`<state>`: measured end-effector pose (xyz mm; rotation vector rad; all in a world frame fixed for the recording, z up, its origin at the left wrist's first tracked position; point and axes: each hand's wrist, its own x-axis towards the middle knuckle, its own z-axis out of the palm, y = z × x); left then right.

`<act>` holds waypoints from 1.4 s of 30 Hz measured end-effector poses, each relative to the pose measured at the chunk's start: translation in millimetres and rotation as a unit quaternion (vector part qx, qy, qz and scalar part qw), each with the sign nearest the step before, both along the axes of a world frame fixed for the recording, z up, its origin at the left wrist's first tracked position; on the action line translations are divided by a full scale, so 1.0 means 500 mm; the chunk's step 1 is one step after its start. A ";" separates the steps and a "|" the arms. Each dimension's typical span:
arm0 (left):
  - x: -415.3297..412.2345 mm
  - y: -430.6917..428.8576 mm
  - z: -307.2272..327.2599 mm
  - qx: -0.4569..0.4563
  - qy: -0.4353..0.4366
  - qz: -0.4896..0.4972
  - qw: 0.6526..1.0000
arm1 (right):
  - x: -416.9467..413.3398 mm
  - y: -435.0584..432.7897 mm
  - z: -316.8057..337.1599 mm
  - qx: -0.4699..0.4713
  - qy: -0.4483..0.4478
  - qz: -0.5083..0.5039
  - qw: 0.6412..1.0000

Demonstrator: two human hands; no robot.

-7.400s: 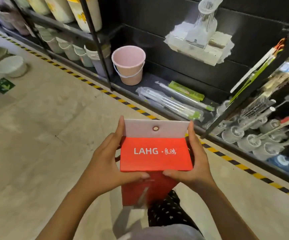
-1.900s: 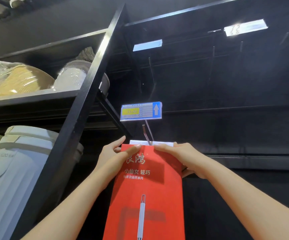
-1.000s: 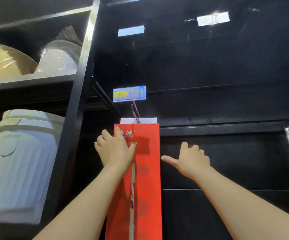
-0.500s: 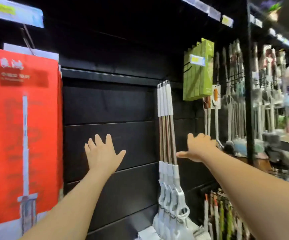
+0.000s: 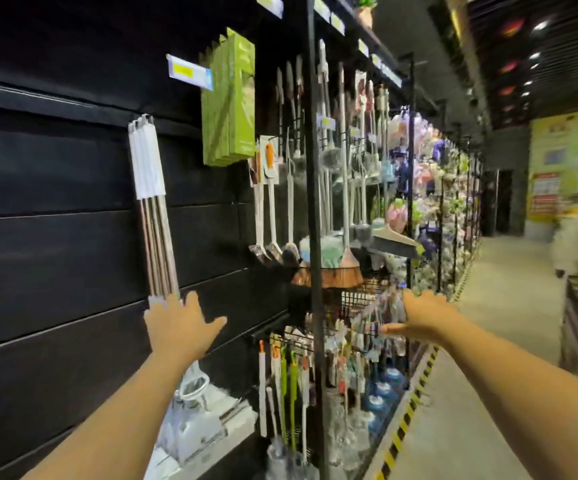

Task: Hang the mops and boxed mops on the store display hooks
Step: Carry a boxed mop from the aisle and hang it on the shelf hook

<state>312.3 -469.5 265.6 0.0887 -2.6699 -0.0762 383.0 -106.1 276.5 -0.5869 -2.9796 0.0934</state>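
The left hand (image 5: pixel 180 325) was open, fingers spread and thumb out, holding nothing. Its fingertips lay across the lower part of the mops (image 5: pixel 152 209), though contact could not be told. The mops hung as a tight bundle near the middle of the black wall (image 5: pixel 55 254), white grips up, with their heads (image 5: pixel 204 424) wrapped in plastic by the wall's bottom edge. To their right, high on the wall, green boxes (image 5: pixel 230 105) hung closed in a row behind a price tag (image 5: pixel 188 71). Around a black post (image 5: pixel 313 202), brushes (image 5: pixel 290 202) and brooms (image 5: pixel 348 268) hung, blurred. The right hand (image 5: pixel 422 315) was open too, thumb pointing left, gripping nothing, in front of the racks. Striped tape (image 5: pixel 405 417) edged the pale aisle floor (image 5: pixel 471 393).
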 end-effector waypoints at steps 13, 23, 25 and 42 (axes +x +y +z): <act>-0.018 0.807 -0.165 -0.070 -0.124 -0.231 0.963 | 0.320 0.706 -0.163 -0.040 -0.051 -0.234 0.970; 0.099 1.185 -0.409 -0.127 -0.255 -0.428 0.858 | 0.684 0.787 -0.453 -0.204 -0.004 -0.455 0.867; 0.142 1.235 -0.461 -0.137 -0.280 -0.474 0.823 | 0.754 0.755 -0.496 -0.228 0.004 -0.522 0.822; 0.516 1.229 -0.801 -0.365 -0.308 -0.714 0.512 | 0.957 0.195 -0.812 -0.400 0.015 -0.776 0.488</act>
